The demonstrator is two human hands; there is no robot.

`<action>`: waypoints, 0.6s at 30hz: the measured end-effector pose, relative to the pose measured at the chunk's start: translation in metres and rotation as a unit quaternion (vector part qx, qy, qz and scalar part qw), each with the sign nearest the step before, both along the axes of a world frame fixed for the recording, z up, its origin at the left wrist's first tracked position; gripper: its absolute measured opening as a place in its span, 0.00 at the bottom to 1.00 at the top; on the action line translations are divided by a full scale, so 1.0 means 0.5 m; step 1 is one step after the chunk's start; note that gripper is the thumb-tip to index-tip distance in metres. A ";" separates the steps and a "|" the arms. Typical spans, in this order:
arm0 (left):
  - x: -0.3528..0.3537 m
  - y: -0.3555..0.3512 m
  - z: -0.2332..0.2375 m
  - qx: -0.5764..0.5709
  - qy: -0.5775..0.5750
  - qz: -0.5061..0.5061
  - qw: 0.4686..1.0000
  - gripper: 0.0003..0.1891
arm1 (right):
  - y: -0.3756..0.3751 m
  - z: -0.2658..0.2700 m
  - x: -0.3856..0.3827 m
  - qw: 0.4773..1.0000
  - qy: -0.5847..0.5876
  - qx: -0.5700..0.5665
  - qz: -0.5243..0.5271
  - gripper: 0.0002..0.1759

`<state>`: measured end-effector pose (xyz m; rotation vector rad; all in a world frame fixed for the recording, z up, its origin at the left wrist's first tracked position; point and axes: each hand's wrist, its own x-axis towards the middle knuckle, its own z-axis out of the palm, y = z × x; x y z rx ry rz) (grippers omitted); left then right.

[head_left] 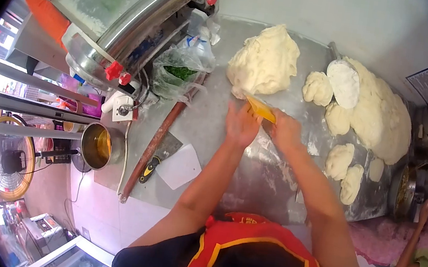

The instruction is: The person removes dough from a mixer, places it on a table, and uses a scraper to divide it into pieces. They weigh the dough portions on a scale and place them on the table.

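My right hand [286, 132] grips a yellow dough scraper [261, 109], its blade angled toward the near edge of a big lump of dough [265, 59]. Just left of the scraper, my left hand [242, 125] has its thumb and fingers apart, close under the lump's lower tip. Whether its fingertips touch the dough or the scraper is hard to make out. To the right lie a larger dough mass [381, 115] and several small dough pieces [338, 160]. A flour-covered scoop [343, 84] rests against the large mass.
A long rolling pin [155, 147] lies left on the metal table [255, 187], beside a putty knife [150, 169] and a white sheet [180, 167]. Further left are a dough-rolling machine [132, 17], a bag of greens [180, 72] and a pot [96, 146]. Another person's arm [417, 236] shows at right.
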<state>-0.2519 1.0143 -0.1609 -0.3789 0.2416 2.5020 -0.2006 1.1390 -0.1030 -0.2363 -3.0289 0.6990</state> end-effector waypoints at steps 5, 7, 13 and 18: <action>-0.018 -0.007 0.023 -0.084 0.176 0.046 0.980 0.39 | -0.025 0.070 0.064 0.996 0.088 0.003 0.019 0.16; -0.027 -0.007 0.058 -0.133 0.204 0.084 0.966 0.39 | -0.023 0.073 0.090 0.997 0.078 0.012 0.015 0.18; -0.033 -0.020 0.104 -0.319 0.340 0.032 0.884 0.33 | -0.010 0.069 0.096 0.996 0.076 0.033 0.027 0.17; -0.021 -0.011 0.071 -0.370 0.448 -0.013 0.814 0.40 | 0.015 0.032 0.073 0.996 0.048 0.079 0.003 0.12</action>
